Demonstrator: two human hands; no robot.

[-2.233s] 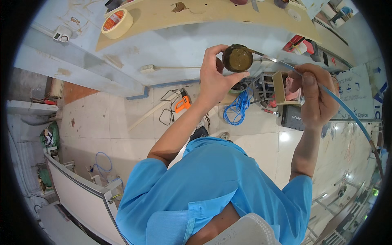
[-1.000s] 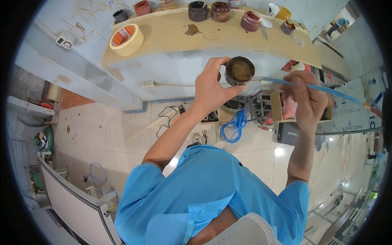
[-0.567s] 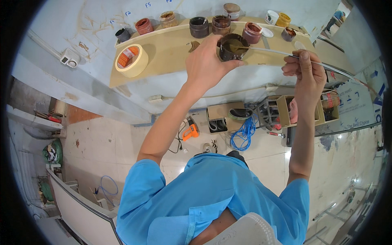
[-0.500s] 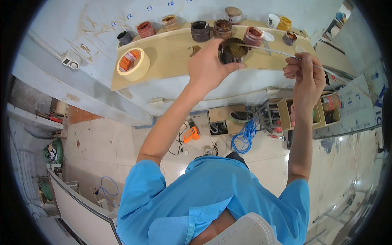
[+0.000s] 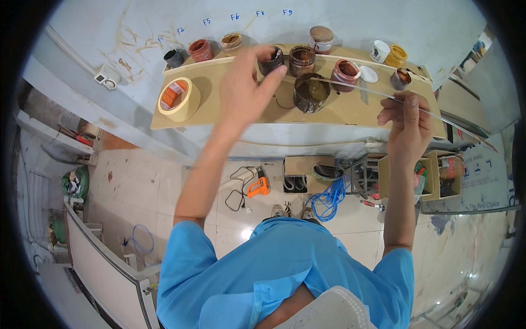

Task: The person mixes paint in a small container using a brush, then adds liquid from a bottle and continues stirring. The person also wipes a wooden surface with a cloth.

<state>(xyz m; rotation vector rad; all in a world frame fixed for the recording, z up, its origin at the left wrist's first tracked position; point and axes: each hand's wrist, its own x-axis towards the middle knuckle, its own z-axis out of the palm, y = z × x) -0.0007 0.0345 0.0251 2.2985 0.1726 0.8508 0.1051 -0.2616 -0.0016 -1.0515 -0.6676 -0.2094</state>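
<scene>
Across the tan table, from here I see the dark pot right of the tape roll. Between them my left hand is spread; farther right, my right hand pinches a thin strip reaching the pot's mouth.

Dark brown jar, blue shirt
</scene>
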